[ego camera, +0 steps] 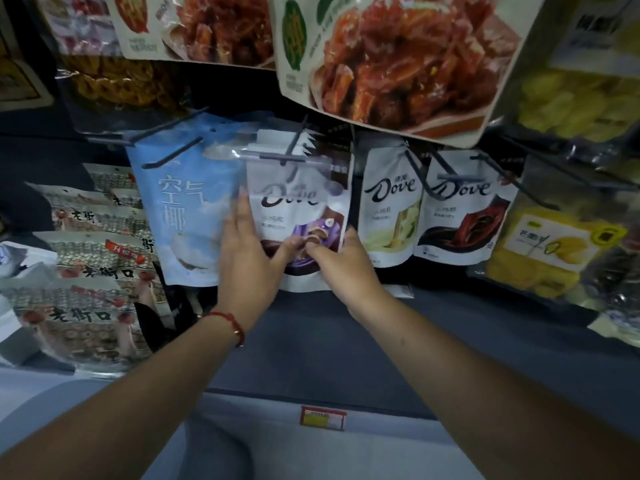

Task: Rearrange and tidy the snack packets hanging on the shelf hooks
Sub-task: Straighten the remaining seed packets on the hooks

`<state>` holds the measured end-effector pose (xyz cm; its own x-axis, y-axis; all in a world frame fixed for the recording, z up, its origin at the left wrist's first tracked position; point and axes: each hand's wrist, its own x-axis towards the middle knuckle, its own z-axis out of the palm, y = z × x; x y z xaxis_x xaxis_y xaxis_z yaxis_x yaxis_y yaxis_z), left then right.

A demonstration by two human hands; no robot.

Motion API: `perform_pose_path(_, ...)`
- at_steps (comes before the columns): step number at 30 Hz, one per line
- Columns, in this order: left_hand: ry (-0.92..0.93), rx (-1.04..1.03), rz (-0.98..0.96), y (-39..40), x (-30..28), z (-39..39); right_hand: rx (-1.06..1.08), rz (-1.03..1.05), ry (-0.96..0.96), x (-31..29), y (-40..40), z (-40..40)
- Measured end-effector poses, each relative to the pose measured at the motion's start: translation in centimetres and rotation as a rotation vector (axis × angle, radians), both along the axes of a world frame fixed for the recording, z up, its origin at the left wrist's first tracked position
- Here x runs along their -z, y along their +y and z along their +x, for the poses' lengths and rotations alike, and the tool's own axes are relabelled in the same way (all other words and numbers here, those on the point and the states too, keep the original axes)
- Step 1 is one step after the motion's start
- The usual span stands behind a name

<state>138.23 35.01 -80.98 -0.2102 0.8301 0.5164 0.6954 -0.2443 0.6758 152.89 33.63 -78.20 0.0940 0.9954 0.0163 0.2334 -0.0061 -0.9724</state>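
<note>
A white and purple Dove packet [294, 209] hangs at the front of a stack on a black hook [294, 143] in the middle of the shelf. My left hand [246, 251] lies on the packet's left edge with the fingers straight up and the thumb across its lower front. My right hand [339, 261] grips the packet's lower right side, fingers behind it and thumb on the front. To the left hangs a light blue packet [183, 209]. To the right hang a white and green Dove packet [391, 209] and a white and red Dove packet [464, 216].
Large packets with a red dish printed on them [398, 64] hang close overhead. Yellow dried-fruit packets [550, 251] hang at the right, patterned packets [86, 271] at the left. Bare black hooks [173, 133] stick out above the blue packet. A shelf edge with a price label [323, 417] lies below.
</note>
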Motion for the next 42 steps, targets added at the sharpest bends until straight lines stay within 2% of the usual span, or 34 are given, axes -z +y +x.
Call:
perform_pose_path(3, 0.295, 0.021, 0.061, -1.9, -0.3, -1.3, -0.061, 0.046, -0.183, 0.2, -1.9, 3.0)
perform_pose_path(7, 0.808, 0.156, 0.273, -4.0, 0.3, -1.2, -0.031, 0.183, -0.529, -0.5, -3.1, 9.0)
perform_pose_path(9, 0.922, 0.276, 0.337, -5.4, -0.2, 1.3, -0.037, 0.261, -0.736, -0.5, -2.4, 11.8)
perform_pose_path(13, 0.977, 0.371, 0.260, -5.9, -0.7, 9.1, -0.020, 0.273, -1.036, 0.1, -0.4, 15.6)
perform_pose_path(18, 1.081, 0.218, -0.021, -1.5, -0.6, 16.6, -0.063, 0.289, -1.077, 0.9, 0.6, 16.2)
perform_pose_path(20, 1.154, 0.162, -0.099, 0.4, 0.3, 16.8, -0.104, 0.310, -1.134, 1.0, 1.5, 16.6)
perform_pose_path(22, 1.200, 0.151, -0.098, 1.5, 1.0, 15.8, -0.141, 0.301, -1.211, 1.1, 2.0, 17.4)
perform_pose_path(30, 1.170, 0.356, -0.010, 3.1, 1.2, 11.2, -0.116, 0.325, -1.341, 1.9, 1.3, 19.4)
perform_pose_path(33, 1.151, 0.375, -0.016, 3.0, 1.5, 11.5, -0.135, 0.284, -1.336, 1.9, 0.9, 18.9)
perform_pose_path(35, 1.144, 0.377, 0.047, 2.5, 1.4, 11.9, -0.141, 0.246, -1.266, 1.8, 0.6, 18.4)
perform_pose_path(38, 0.973, 0.317, 0.167, 1.3, 1.5, 12.8, -0.062, 0.204, -0.866, 1.8, 1.0, 17.4)
perform_pose_path(42, 0.616, 0.237, -0.023, -0.8, 1.5, 15.1, 0.074, -0.010, -0.352, 1.0, 2.3, 15.6)
